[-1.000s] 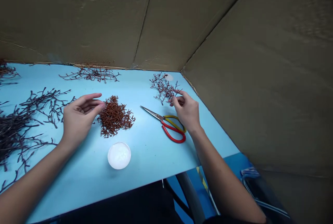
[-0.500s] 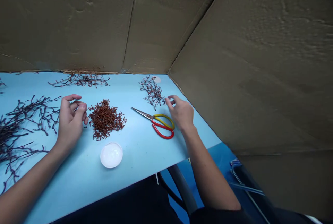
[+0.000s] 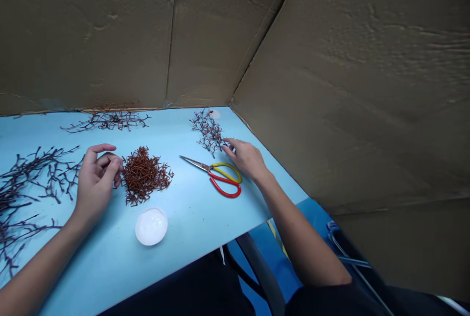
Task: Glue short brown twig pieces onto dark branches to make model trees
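Observation:
My left hand (image 3: 98,179) is held beside a heap of short reddish-brown cut stem pieces (image 3: 144,175). Its thumb presses against curled fingers while the index finger arches above; whatever they may pinch is hidden. At the right, my right hand (image 3: 246,158) reaches to the near edge of a small cluster of branched dark twigs (image 3: 208,131). Thumb and index finger are slightly apart, their tips touching or just beside the twigs. Scissors with one red and one yellow handle (image 3: 224,188) lie in front of that hand, blades pointing left.
A small white dish (image 3: 151,226) sits near the table's front edge. Long dark branching twigs (image 3: 22,184) spread over the left side, with thinner bare stems (image 3: 110,120) along the back. Cardboard walls (image 3: 205,32) close off the back and right.
My right hand has moved left and closer to the twig cluster, its fingertips now at the twigs. My left hand keeps its pose. The whole view has shifted slightly.

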A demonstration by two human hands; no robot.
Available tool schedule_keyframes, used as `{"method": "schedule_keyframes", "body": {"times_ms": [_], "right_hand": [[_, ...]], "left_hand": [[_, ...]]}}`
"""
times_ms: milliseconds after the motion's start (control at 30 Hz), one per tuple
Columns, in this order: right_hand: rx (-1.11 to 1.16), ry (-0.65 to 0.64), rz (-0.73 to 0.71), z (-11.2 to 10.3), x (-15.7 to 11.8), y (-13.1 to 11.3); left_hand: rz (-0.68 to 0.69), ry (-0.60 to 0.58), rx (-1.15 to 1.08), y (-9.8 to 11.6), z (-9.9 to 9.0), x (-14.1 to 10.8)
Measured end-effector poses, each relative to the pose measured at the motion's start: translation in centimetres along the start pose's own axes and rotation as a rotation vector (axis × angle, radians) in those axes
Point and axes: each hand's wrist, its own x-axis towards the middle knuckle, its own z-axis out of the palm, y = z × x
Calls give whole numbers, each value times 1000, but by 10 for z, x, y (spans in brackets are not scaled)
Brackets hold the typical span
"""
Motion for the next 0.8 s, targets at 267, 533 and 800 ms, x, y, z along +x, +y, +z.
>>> {"method": "schedule_keyframes", "body": {"times_ms": [267, 533, 800], "right_hand": [[-72, -11, 45, -8, 6, 23], [-234, 48, 43, -15, 84, 50], [-304, -92, -101, 1, 156, 36]], "left_hand": [[-12, 21, -100, 0, -2, 4], [3, 58, 13, -7, -7, 8], [80, 126, -62, -14, -12, 14]]}}
